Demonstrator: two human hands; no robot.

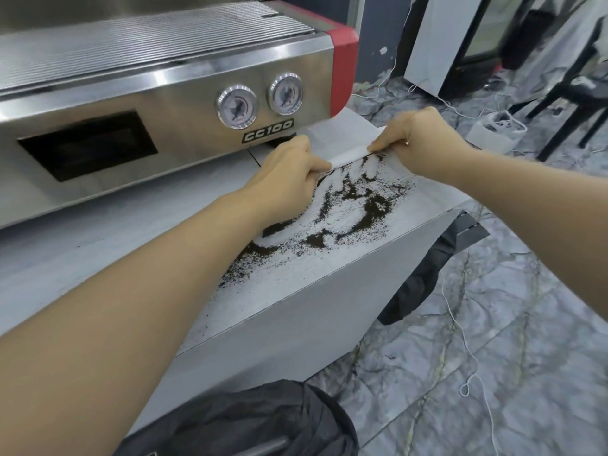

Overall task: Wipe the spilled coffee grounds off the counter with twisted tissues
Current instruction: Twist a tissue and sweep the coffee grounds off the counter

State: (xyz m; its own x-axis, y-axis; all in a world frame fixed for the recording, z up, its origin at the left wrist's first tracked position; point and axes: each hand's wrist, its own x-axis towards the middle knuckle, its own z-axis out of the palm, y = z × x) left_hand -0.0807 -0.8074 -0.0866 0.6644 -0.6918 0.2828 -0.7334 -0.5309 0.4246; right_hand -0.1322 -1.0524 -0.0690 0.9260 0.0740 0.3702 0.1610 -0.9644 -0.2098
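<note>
Tissue [332, 139]: our left hand [286, 172] and right hand [424, 139] pinch its folded edge; roll evenly, clear of grounds [348, 205] just below fingertips.

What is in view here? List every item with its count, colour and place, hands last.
tissue: one, white, on the counter behind the grounds
coffee grounds: one spill, dark brown, near the counter's edge
counter: one, pale grey
espresso machine: one, steel with red end, back of counter
gauges: two, round, on the machine's front
bag: one, black, below the counter
floor: marbled grey
left hand: one, pinches the tissue's left end
right hand: one, pinches its right end
</note>
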